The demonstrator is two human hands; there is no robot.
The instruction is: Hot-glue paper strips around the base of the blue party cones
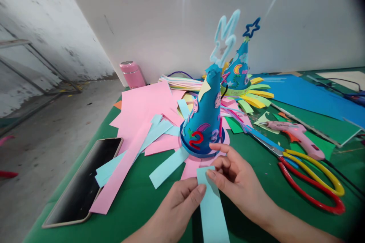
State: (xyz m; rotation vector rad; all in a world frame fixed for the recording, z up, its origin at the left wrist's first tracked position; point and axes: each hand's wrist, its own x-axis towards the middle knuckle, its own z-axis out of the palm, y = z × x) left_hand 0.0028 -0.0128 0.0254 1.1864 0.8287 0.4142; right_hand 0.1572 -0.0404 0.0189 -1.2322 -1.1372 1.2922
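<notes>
A light blue paper strip (212, 207) lies lengthwise toward me on the green table (137, 197). My left hand (178, 205) pinches its left edge near the top. My right hand (238, 180) pinches its top right corner, fingers curled. Just beyond stands a blue cone hat (203, 121) with a red "2", stickers and a pale blue pipe-cleaner star on top. Pink and light blue strips fan out from under its brim.
A second cone hat (241, 72) with yellow and green strips stands behind. Red-and-yellow scissors (310, 178) and a pink glue gun (296, 136) lie at right. A phone (85, 182) lies at left by the table edge. Pink sheets (145, 106), blue sheet (308, 95), pink bottle (132, 74).
</notes>
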